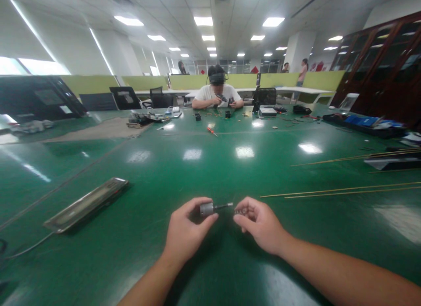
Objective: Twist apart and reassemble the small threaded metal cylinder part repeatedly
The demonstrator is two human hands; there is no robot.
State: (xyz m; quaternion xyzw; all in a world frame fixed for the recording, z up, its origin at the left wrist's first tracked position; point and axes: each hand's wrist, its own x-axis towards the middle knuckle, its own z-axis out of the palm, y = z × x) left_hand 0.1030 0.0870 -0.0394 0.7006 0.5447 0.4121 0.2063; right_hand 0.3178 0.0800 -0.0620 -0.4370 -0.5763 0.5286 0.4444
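Over the near middle of the green table, my left hand [187, 229] is closed around a grey metal cylinder with a thin shaft [207, 209], gripped between thumb and fingers. The shaft is dark along its length, has a bright tip and points right, toward my other hand. My right hand [259, 222] is curled, pinching a small shiny ridged metal piece [240, 212]; the fingers hide part of it and its kind is unclear. A narrow gap separates the shaft's tip from the right fingertips.
A long metal-framed bar lamp or tray [87, 205] with a cable lies left. Thin brass-coloured rods [342, 191] reach in from the right. A red screwdriver [211, 131] lies farther off. Across the table [210, 165] a person [215, 93] handles dark parts among scattered pieces.
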